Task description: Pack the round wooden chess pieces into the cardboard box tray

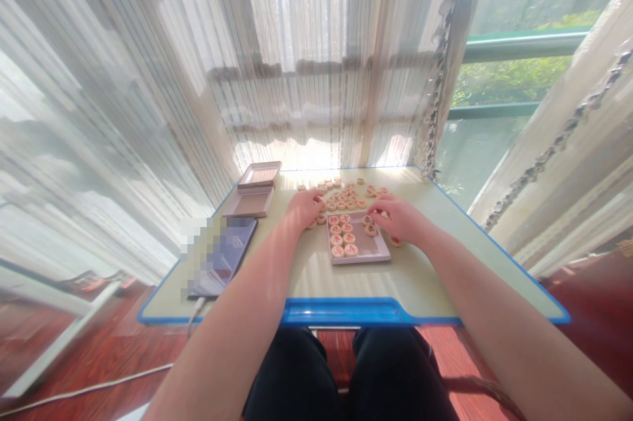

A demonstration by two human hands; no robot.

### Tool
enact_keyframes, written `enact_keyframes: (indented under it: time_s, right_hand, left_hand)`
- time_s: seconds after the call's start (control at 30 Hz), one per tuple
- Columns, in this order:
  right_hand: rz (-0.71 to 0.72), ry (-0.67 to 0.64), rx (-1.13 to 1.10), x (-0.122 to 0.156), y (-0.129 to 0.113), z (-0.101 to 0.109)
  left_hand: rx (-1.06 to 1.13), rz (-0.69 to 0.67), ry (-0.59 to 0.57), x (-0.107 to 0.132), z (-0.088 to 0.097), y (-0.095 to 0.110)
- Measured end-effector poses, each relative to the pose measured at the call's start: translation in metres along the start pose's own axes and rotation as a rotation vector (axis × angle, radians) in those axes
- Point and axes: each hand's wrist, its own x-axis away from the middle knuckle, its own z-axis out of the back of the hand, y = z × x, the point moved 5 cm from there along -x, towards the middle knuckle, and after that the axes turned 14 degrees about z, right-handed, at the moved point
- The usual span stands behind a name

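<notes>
A shallow open box lies on the table in front of me, with Chinese chess pieces inside it. Two columns of red-marked pieces fill its left side. On its right side are two dark-marked pieces. My right hand is at the box's upper right corner, thumb and fingers closed at the edge of a dark-marked chess piece. Left of the box, my left hand reaches among loose pieces with its fingers curled together. What lies between those fingers is hidden.
Several loose chess pieces are scattered beyond the box, some beside each hand. Two box parts sit at the table's back left. A tablet with a cable lies at the left. The table has a blue edge.
</notes>
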Motion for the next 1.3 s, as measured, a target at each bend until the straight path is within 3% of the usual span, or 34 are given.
enact_keyframes:
  time_s: [0.2,0.37,0.57,0.63,0.83,1.03,1.17,1.3]
  right_hand:
    - [-0.022,-0.018,-0.006,0.001,0.001,0.000]
    - [-0.027,-0.006,-0.007,0.001,0.001,0.002]
    - [-0.039,-0.002,-0.013,0.001,0.000,0.003]
    - [-0.044,-0.005,-0.011,0.001,0.001,0.003]
    - [-0.027,0.041,-0.002,0.001,0.000,0.007]
    - [0.037,0.048,0.013,-0.001,-0.001,0.001]
    - [0.167,0.229,0.067,-0.001,-0.016,0.001]
    - [0.269,0.384,0.090,0.001,-0.031,0.004]
  left_hand:
    - [0.045,-0.103,0.017,0.002,-0.001,0.005]
    - [-0.220,-0.196,0.112,0.011,0.006,0.015]
    - [-0.353,-0.114,0.037,0.010,0.006,0.013]
    - [-0.338,-0.087,0.064,0.009,0.007,0.011]
    - [0.031,-0.066,0.184,0.016,0.020,0.015]
    - [0.391,-0.123,0.025,0.026,0.017,0.033]
    - [0.568,-0.138,-0.086,0.027,0.010,0.037]
    - [0.646,-0.106,-0.125,0.024,0.007,0.034]
